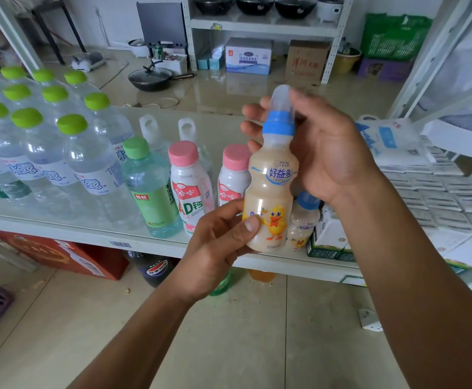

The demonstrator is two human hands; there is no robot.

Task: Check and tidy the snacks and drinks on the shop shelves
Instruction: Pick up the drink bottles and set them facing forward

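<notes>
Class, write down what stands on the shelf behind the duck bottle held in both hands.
A second blue-capped bottle of the same drink and a pink-capped bottle stand behind the duck bottle, each partly covered. Anything directly behind it is hidden.

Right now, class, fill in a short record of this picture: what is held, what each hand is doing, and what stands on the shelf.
Held item: duck bottle, upright, blue collar, clear cap
Left hand: grips its base
Right hand: fingers curled round its neck
Shelf, left: water bottles with green caps
Shelf, middle: green bottle, two pink-capped bottles
Behind held item: matching bottle standing on the shelf
</notes>
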